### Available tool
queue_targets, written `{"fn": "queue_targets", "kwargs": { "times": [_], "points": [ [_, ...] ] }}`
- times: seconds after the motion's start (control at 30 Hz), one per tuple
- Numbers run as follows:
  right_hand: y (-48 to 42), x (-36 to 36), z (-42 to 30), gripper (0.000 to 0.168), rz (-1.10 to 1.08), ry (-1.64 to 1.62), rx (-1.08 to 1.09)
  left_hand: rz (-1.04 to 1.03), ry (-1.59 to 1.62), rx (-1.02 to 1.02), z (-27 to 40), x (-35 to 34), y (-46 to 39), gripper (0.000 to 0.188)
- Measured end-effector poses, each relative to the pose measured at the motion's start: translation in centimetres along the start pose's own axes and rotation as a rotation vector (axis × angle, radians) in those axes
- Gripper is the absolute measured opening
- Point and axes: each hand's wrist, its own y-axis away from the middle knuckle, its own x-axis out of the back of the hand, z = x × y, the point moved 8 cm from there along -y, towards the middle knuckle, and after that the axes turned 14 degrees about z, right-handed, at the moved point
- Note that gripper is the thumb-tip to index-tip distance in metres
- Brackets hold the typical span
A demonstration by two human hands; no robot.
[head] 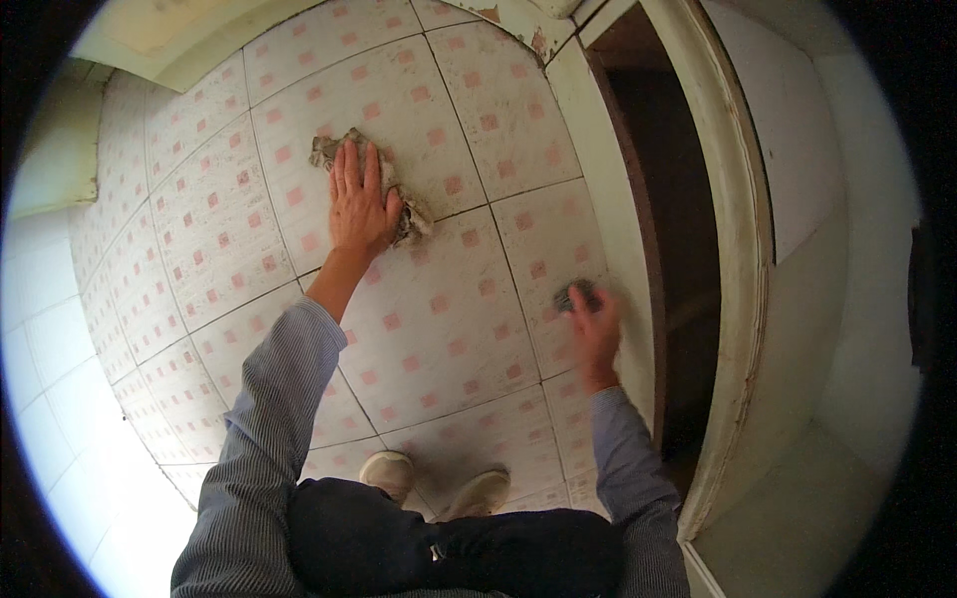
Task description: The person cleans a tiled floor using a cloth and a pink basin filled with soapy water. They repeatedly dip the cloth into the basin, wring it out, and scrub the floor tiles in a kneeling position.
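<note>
My left hand (359, 205) lies flat on a crumpled, dirt-stained cloth (416, 223), pressing it against the tiled floor (430, 344). Parts of the cloth stick out past the fingertips and beside the thumb. Over to the right, my right hand (597, 329) is blurred and grips a dark scouring pad (574, 297), perhaps steel wool, at the floor close to a pale side panel. The white tiles carry small pink squares, with grime marks across several of them and dark joints between.
A pale door frame (736, 314) with worn paint borders a dark opening (677, 247) on the right. Pale panels (56, 142) stand at upper left, by a white-tiled wall (67, 359). My shoes (387, 472) are on the floor below my hands.
</note>
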Motion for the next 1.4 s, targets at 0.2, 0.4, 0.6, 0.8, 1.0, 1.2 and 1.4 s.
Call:
{"fn": "queue_targets", "kwargs": {
  "times": [0.2,0.4,0.6,0.8,1.0,1.2,1.4],
  "points": [
    [-13.1,-6.8,-7.8,0.032,0.095,-0.226,0.205,-0.026,0.033,0.029,-0.4,0.0,0.0,0.067],
    [-28.1,-12.3,-9.3,0.024,0.252,-0.177,0.103,-0.056,0.045,0.010,0.2,-0.3,-0.4,0.070],
    [-19.6,-10.3,-7.5,0.030,0.023,-0.274,0.205,-0.087,0.060,0.069,-1.0,0.1,-0.5,0.072],
    [-31.2,-12.1,-8.3,0.024,0.275,-0.115,0.152,-0.106,0.110,0.079,0.0,-0.2,-0.8,0.072],
    [-17.6,-9.7,-5.8,0.026,-0.017,-0.227,0.035,-0.143,0.046,0.089,-1.3,0.0,-0.5,0.072],
    [-31.6,-13.4,-10.7,0.024,0.142,-0.058,0.229,-0.145,0.082,0.091,0.1,-0.3,-1.0,0.071],
    [-22.4,-13.7,-12.8,0.026,-0.035,-0.208,0.146,-0.152,0.087,0.104,-1.5,0.2,-0.7,0.071]
  ]
}}
